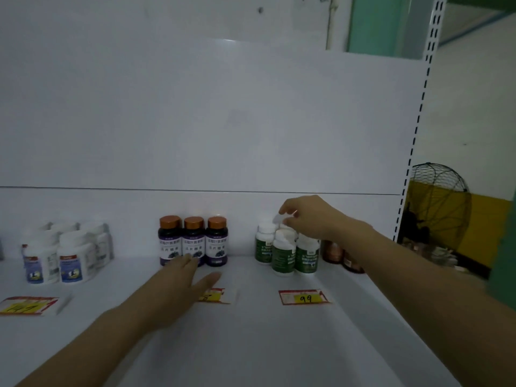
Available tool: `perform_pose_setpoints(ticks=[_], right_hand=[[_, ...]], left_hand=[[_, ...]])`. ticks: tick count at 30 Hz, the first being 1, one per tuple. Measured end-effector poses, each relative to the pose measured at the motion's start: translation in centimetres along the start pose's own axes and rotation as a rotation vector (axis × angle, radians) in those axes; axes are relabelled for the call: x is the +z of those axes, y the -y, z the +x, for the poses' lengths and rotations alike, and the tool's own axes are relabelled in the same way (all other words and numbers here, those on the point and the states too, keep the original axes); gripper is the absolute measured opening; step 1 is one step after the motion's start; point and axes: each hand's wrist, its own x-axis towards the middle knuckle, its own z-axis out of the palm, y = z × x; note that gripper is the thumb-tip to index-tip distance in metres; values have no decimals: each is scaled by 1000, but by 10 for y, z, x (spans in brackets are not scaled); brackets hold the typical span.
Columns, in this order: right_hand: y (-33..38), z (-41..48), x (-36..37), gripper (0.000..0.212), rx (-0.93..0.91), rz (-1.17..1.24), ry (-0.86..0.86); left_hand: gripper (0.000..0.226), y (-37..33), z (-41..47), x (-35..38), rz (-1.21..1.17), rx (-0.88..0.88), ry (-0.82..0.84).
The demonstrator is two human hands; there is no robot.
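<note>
Green-label bottles [283, 255]: head view, we count four or so white-capped ones in a tight cluster at the far right of the white shelf [251, 331], close to the back panel [223, 121]. All upright.

Right hand [310, 219] sits directly above that cluster, fingers curled down. Thumb and forefinger pinch a small white piece [277, 218] just over the caps of the rear bottles. It's blurred, so we can't tell what it is, or whether it touches a cap.

Left hand [178, 286] is low over the shelf, centre-left, fingers straight and spread, holding nothing. Its fingertips overlap the base of the purple-label bottles [193, 241]; contact unclear due to motion blur. Those are three in a row with copper caps, upright, well left of the green cluster.

Other items we see:
- Red-and-yellow price tag [305, 297] marked 99, flat on the shelf near side of the green cluster.
- Second tag [216, 295], partly covered by the left thumb.
- Third tag [28, 305] at the near left edge.
- White bottles with blue labels [67, 255], grouped far left.
- Brown bottles [333, 252] just right of the green cluster, partly behind the right forearm.
- Slotted upright [418, 121] at the shelf's right end, with a wire-guard fan [438, 202] beyond it.
</note>
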Motion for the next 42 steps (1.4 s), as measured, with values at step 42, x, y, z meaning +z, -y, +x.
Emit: perform_pose_setpoints(ticks=[42], right_hand=[[-10,-29,40,26,-69,582,-300]], left_hand=[[54,-103,48,15,-939,36,-240]])
